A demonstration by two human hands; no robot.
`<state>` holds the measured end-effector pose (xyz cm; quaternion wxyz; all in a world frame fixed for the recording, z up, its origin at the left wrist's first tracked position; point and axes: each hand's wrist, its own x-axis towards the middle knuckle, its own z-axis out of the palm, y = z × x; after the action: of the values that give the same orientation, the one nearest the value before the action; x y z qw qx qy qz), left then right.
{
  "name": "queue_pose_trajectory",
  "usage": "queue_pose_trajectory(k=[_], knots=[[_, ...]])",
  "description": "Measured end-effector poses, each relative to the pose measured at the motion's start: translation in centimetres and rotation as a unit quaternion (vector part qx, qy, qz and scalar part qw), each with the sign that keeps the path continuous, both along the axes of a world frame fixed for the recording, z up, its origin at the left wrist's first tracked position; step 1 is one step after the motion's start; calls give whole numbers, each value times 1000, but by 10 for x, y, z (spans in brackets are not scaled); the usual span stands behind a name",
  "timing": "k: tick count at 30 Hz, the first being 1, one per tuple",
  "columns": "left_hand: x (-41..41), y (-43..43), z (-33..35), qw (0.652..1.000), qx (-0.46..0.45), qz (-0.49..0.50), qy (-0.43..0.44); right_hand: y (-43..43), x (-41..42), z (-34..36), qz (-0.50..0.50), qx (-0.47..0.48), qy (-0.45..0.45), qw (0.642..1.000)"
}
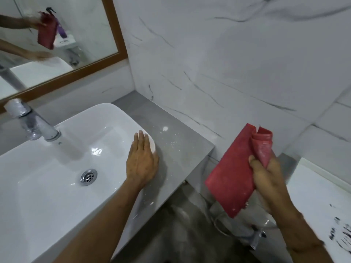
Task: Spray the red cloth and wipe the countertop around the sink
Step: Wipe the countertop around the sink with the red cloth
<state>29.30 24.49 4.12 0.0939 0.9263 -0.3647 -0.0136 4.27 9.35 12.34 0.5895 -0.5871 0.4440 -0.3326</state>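
Left hand (pixel 142 160) lay flat, fingers spread, on the right corner of the white sink (pixel 57 168), right hand (pixel 269 179) was closed around the red cloth (pixel 233 171), held in the air beyond the grey countertop (pixel 180 141) edge

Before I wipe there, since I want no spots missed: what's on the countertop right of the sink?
White specks and one larger white blob dot the grey countertop. The left hand rests on the sink corner, covering the strip beneath it.
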Motion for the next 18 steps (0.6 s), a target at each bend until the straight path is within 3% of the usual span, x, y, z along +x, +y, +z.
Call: queue_pose_trajectory(k=[3,8,12,14,16,18], knots=[[7,1,-4,998,-16,-1,61,7,25,-1,7,-22,17,1000],[16,-15,-1,994,-64,1,87,0,54,0,3,-130,121,984],[19,-24,-4,990,-96,11,106,-17,107,-8,-11,-195,145,970],[21,-24,-7,988,-113,23,103,-29,152,-22,44,-212,152,964],[23,-27,-9,988,-118,36,96,-40,200,-46,165,-187,195,949],[23,-28,-9,989,-106,48,88,-47,238,-81,299,-151,288,897]])
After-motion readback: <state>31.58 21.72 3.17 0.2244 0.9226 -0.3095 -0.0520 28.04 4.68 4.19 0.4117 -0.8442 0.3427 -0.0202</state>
